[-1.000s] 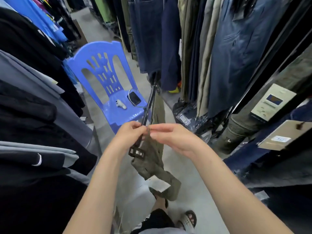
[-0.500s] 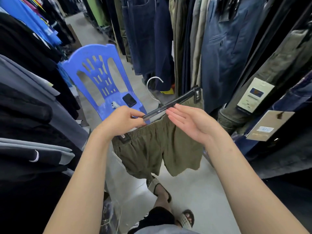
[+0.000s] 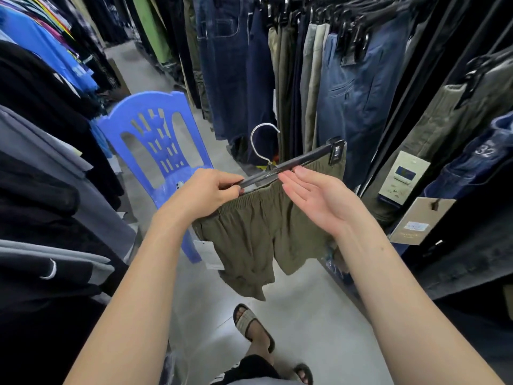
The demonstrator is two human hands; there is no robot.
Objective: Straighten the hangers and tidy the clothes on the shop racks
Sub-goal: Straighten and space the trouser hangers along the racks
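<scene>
Between left fingers [image 3: 227, 182]: hanger [image 3: 301, 159] (tilted).

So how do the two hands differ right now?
The left hand pinches the hanger's bar; the right hand holds nothing. The left hand is curled, back showing; the right hand lies flat, palm showing. Both sit by the shorts' waistband.

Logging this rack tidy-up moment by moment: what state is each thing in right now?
left hand: pinching the hanger at its left end.
right hand: open, palm up, beside the hanger.
hanger: held in the air, tilted, hooked on nothing.
olive shorts: hanging from the hanger, right clip shut on the waistband.
blue chair: upright in the aisle.
jeans: hung up, straight.
</scene>
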